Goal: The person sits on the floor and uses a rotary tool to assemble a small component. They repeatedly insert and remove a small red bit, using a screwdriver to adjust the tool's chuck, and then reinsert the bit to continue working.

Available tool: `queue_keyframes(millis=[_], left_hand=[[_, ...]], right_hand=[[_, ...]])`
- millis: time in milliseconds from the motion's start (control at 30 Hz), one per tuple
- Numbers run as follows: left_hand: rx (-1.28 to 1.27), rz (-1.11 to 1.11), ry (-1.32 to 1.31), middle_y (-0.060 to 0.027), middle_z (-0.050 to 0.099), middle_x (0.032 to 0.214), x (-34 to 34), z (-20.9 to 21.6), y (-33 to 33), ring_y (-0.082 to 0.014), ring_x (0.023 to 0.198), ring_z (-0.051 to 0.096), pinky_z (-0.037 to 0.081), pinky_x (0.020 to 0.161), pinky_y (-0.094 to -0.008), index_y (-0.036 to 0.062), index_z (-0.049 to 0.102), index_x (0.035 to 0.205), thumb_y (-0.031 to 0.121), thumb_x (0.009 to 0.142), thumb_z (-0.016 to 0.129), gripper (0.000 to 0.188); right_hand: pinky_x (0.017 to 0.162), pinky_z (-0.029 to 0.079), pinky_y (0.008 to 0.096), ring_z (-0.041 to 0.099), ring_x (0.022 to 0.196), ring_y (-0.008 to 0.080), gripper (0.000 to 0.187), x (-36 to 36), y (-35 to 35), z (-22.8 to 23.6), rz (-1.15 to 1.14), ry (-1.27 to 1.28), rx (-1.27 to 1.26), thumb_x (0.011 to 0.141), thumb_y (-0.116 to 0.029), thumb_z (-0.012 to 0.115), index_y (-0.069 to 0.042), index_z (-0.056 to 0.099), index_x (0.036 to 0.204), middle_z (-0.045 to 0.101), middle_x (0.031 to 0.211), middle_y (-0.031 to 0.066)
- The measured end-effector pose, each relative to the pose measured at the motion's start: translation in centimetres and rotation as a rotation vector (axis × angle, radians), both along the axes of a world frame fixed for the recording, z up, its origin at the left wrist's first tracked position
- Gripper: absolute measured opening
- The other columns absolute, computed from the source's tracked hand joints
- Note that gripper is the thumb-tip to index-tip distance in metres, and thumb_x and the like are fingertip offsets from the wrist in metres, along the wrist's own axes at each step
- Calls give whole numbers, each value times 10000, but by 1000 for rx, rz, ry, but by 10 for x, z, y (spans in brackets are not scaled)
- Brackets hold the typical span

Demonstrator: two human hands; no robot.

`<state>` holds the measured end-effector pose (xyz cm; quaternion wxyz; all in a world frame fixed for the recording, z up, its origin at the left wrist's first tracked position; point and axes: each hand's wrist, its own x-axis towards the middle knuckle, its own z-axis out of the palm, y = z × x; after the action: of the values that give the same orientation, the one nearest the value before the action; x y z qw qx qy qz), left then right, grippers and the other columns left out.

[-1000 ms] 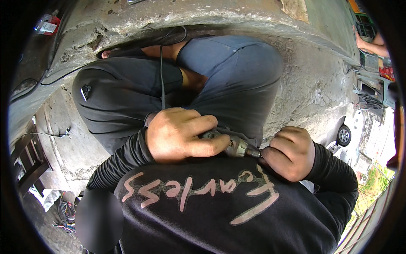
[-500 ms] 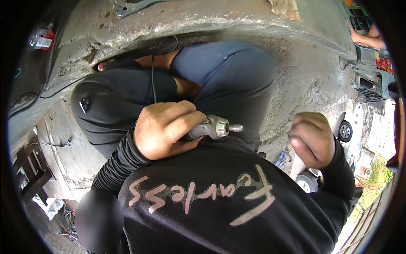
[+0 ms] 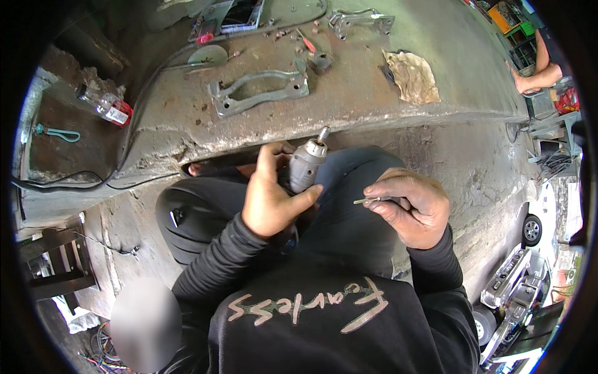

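My left hand (image 3: pixel 269 201) is wrapped round the grey body of a die grinder (image 3: pixel 305 167). Its narrow metal nose points up and slightly right, away from me. To the right, my right hand (image 3: pixel 416 209) pinches a thin metal rod (image 3: pixel 366 201) between thumb and fingers. The rod's free end sticks out toward the grinder, with a gap between them. Both hands are above my lap and dark trousers (image 3: pixel 349 177). Whether the rod is a bit or a burr is too small to make out.
On the concrete ledge ahead lie a metal bracket (image 3: pixel 261 89), a second bracket (image 3: pixel 361 23), a red-handled screwdriver (image 3: pixel 306 42) and a stained cloth (image 3: pixel 412 78). A bottle (image 3: pixel 109 107) and a black cable (image 3: pixel 132 134) are at left. Another person's leg (image 3: pixel 541 78) shows far right.
My view has tipped up, showing more of the ledge. The grinder has turned from pointing right to pointing up. My right hand has come in closer, and the rod now shows in its fingers.
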<state>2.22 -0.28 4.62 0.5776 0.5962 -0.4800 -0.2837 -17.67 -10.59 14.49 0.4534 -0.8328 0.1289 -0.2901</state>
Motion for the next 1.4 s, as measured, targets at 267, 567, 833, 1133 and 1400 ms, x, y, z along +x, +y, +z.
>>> queue_keyframes(millis=[267,567,833,1133,1400], left_hand=[[199,161,-52,-229,597,1003,-17,-71,-29,-309,906,620,493,797,-380,-16,379,1193,189,698,799,680],[340,139,139,-241,553,1114,-6,-97,-24,-296,1032,576,449,897,-358,-46,348,1246,81,732,734,655],[281,142,254,-213,529,1154,-4,-106,-16,-280,1149,512,398,988,-359,-52,342,1319,65,766,691,664],[223,-201,787,-75,621,1003,10,-40,14,-115,900,571,462,820,-259,-39,539,1143,10,911,536,237],[286,-261,622,0,618,789,21,-36,13,-57,706,535,444,656,-216,-12,616,938,77,918,604,93]], right_hand=[[649,528,308,672,732,226,237,28,-1,-9,-35,-197,173,762,34,721,14,587,956,663,834,136],[649,518,298,645,729,217,227,47,-15,-15,30,-173,13,757,28,727,0,579,926,636,815,133],[642,466,256,593,713,142,151,45,-15,-54,-204,-4,157,769,13,706,-11,649,907,622,848,72],[685,487,240,599,745,134,133,45,-1,-94,-94,117,525,890,-11,585,50,638,995,612,868,90],[638,471,227,594,691,105,84,72,-4,-88,-29,247,287,856,-11,625,28,635,930,634,827,60]])
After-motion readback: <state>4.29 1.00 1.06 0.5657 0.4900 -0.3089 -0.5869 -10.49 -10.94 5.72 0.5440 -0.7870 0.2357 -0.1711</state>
